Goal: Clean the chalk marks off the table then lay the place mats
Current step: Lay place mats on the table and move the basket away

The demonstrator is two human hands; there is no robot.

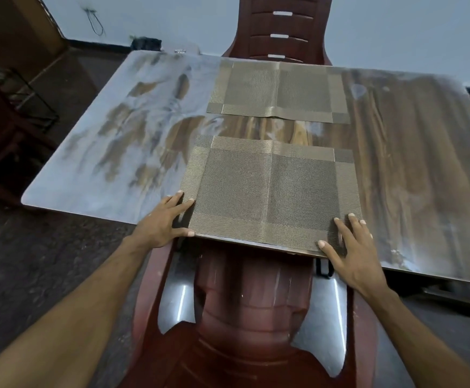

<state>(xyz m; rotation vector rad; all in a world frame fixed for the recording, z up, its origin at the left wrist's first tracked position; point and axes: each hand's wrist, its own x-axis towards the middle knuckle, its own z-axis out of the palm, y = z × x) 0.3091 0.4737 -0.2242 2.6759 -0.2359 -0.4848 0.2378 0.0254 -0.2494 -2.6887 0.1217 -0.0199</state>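
Observation:
Two woven beige place mats lie on the glossy wood-grain table (412, 152). The near mat (270, 189) sits at the table's front edge, right before me. The far mat (278, 92) lies at the opposite edge. My left hand (163, 222) rests with straight fingers on the near mat's front-left corner. My right hand (348, 247) lies flat with spread fingers on its front-right corner. Whitish smears (107, 135) cover the table's left half.
A dark red plastic chair (245, 317) stands under the near edge between my arms. Another red chair (281, 26) stands across the table. A dark metal rack (29, 99) and furniture are on the floor to the left.

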